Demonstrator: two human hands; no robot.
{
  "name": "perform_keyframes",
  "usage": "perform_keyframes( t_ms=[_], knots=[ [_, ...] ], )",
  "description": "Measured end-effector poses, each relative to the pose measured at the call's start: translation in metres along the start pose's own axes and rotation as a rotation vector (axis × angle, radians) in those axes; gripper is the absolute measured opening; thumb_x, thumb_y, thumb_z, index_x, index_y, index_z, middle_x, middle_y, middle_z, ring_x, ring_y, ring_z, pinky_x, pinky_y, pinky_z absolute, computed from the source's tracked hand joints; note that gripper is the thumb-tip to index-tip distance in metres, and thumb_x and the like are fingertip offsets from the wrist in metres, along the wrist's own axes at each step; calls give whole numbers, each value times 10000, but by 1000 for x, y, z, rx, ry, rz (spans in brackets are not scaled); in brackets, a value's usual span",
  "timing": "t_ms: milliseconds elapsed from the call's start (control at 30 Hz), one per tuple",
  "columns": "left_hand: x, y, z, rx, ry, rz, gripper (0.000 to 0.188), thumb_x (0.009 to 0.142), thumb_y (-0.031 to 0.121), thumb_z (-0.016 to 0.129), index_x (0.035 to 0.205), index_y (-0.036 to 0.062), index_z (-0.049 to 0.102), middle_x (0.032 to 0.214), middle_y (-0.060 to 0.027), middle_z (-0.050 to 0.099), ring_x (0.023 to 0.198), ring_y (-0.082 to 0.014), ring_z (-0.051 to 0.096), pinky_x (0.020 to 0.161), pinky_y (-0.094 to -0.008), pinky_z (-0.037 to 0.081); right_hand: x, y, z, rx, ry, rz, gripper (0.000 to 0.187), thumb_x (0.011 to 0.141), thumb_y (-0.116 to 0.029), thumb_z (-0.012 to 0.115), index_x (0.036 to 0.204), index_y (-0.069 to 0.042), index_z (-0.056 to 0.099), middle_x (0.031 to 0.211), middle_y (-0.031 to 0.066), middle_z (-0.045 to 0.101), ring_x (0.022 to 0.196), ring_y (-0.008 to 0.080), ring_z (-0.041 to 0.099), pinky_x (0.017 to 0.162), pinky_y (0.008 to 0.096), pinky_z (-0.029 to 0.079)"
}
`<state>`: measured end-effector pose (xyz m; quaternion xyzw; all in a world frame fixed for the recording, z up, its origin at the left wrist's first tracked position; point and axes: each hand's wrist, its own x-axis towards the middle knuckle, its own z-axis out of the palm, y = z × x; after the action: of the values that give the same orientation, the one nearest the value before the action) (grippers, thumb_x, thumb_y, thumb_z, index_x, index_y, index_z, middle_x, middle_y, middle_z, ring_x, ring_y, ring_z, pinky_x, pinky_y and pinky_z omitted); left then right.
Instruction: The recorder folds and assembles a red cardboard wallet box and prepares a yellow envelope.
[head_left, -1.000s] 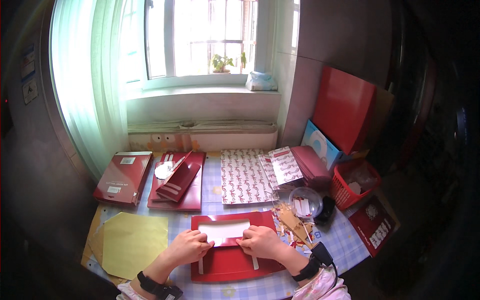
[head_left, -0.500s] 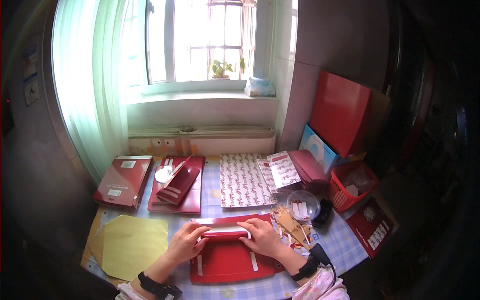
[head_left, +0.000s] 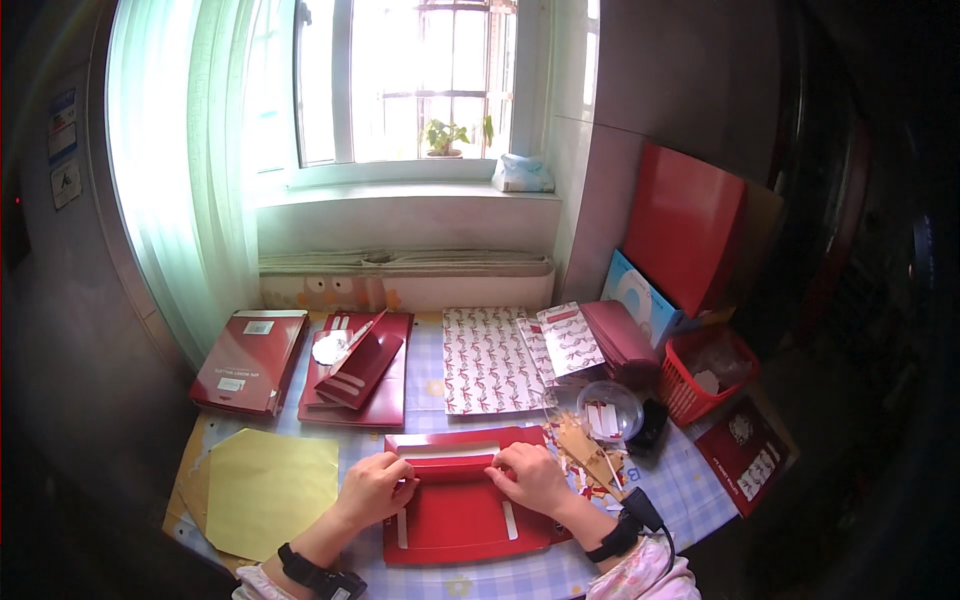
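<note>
A glossy red cardboard sheet (head_left: 458, 522) lies in front of me on the checked tablecloth, with a raised fold running across its upper part. My left hand (head_left: 378, 488) pinches the left end of that fold between thumb and fingers. At the fold's right end, my right hand (head_left: 532, 480) grips in the same way. Above the fold runs a long white strip (head_left: 450, 452). Two shorter white strips, the left one (head_left: 403, 528) and the right one (head_left: 510, 520), lie along the sheet's lower sides. My fingers hide the fold's ends.
Yellow paper (head_left: 275, 495) lies to the left. Behind stand stacked red folders (head_left: 248, 365), red card pieces (head_left: 375, 375) and patterned sheets (head_left: 490, 360). On the right are paper scraps (head_left: 590, 460), a clear round tub (head_left: 612, 412), a red basket (head_left: 690, 385) and a large red box (head_left: 685, 230).
Both hands have come slightly lower, with the fingers drawn in on the fold's ends. More of the long white strip above the fold shows now.
</note>
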<state>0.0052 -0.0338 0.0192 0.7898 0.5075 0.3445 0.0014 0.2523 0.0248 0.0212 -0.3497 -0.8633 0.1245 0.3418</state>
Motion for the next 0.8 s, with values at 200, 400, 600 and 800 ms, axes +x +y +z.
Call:
perform_keyframes(
  t_ms=[200, 400, 600, 800],
  knots=[
    [0, 6, -2, 13, 6, -6, 117, 703, 127, 668, 695, 78, 562, 576, -54, 531, 589, -247, 558, 541, -337, 452, 5, -5, -32, 679, -413, 425, 238, 890, -295, 520, 939, -62, 525, 851, 45, 493, 810, 159, 521, 746, 288, 461],
    [0, 6, 0, -4, 11, -35, 124, 718, 142, 662, 700, 76, 559, 579, -50, 544, 578, -234, 554, 544, -331, 455, 5, -2, -44, 1149, -809, 687, 314, 930, -381, 433, 1067, -99, 438, 998, 7, 417, 959, 126, 437, 827, 371, 458],
    [0, 7, 0, 21, -6, -28, 127, 719, 152, 668, 709, 72, 571, 595, -51, 555, 603, -229, 563, 552, -327, 460, 3, -4, -35, 1199, -821, 771, 315, 928, -381, 438, 1065, -97, 442, 1035, 22, 408, 995, 136, 423, 825, 368, 455],
    [-3, 2, 2, -26, -31, -47, 128, 717, 167, 676, 735, 65, 601, 656, -69, 592, 657, -237, 580, 587, -330, 472, 6, -4, -33, 1309, -742, 876, 256, 928, -296, 459, 1062, -78, 461, 1035, 37, 449, 964, 138, 479, 813, 357, 468]
  ],
)
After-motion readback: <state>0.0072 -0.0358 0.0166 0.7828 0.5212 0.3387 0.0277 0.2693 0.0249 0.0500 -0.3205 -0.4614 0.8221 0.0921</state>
